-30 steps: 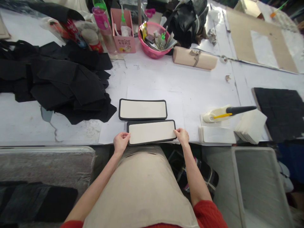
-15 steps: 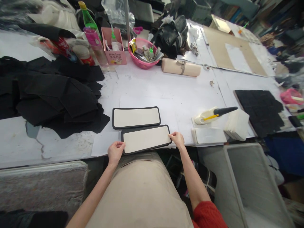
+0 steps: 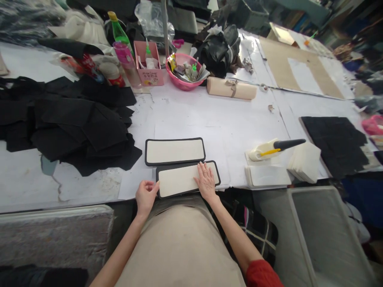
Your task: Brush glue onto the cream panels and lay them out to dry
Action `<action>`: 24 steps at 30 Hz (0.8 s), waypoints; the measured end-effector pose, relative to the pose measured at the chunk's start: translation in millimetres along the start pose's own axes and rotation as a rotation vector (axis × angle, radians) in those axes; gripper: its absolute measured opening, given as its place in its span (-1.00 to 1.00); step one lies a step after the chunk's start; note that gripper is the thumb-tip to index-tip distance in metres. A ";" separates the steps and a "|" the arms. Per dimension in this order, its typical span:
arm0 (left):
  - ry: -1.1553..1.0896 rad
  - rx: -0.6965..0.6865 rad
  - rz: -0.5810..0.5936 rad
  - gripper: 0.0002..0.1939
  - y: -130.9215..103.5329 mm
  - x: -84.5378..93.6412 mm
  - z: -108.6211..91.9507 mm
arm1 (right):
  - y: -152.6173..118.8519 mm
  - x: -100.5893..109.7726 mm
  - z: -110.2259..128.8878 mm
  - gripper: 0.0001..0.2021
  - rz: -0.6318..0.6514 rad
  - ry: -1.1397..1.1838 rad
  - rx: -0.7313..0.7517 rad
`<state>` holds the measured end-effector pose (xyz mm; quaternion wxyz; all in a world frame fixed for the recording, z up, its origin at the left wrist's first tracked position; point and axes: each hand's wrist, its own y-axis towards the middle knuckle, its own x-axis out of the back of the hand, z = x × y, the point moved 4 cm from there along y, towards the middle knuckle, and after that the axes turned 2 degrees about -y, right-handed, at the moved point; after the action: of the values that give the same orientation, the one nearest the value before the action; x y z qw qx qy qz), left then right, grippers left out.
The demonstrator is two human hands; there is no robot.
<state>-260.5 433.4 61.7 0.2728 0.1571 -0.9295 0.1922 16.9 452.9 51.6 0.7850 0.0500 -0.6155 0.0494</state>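
A cream panel with a black border (image 3: 176, 180) lies slightly tilted at the table's front edge. My right hand (image 3: 206, 179) rests flat on its right part, fingers stretched out. At the panel's left end, my left hand (image 3: 147, 195) pinches the corner between thumb and curled fingers. Just behind lies a second bordered panel (image 3: 175, 151), which neither hand touches. To the right are a stack of white cards (image 3: 267, 175), another white stack (image 3: 305, 161) and a cream container with a dark-handled tool (image 3: 289, 144) and a yellow stick (image 3: 271, 152).
Black fabric pieces (image 3: 77, 123) are heaped on the left, and a black stack (image 3: 335, 143) lies far right. Behind stand a pink basket (image 3: 184, 84), a pink box (image 3: 152, 78) and a rolled beige bundle (image 3: 220, 87). A grey bin (image 3: 323, 223) is below the table's right side.
My right hand has moved left from the panel's right edge, opening from a pinch to lie flat on its surface. My left hand stays at the left end. The camera view has shifted slightly.
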 end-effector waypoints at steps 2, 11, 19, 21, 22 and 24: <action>0.196 -0.241 -0.037 -0.68 -5.4 -0.5 -20.5 | 0.0 -6.4 1.2 -0.37 0.023 0.004 0.025; 0.682 -0.971 0.399 -0.32 -11.1 -72.3 -32.0 | -2.2 -16.4 1.2 -0.35 0.078 -0.001 0.038; 0.709 -1.006 0.385 -0.30 -8.5 -73.8 -21.2 | -2.7 -5.7 -19.7 -0.34 0.094 -0.019 0.022; 0.713 -1.008 0.381 -0.30 -8.5 -73.9 -21.8 | -3.0 -2.4 -37.0 -0.32 0.073 -0.042 -0.010; 0.717 -1.008 0.380 -0.30 -8.5 -74.0 -22.0 | -3.2 -2.0 -44.9 -0.31 0.070 -0.048 -0.016; 0.725 -1.006 0.385 -0.29 -8.5 -74.1 -22.1 | -3.5 -3.5 -56.4 -0.29 0.076 -0.050 -0.013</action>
<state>-187.8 449.6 39.1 0.5702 -0.2343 -0.7664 -0.1805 70.8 457.2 34.7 0.7672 0.0229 -0.6367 0.0741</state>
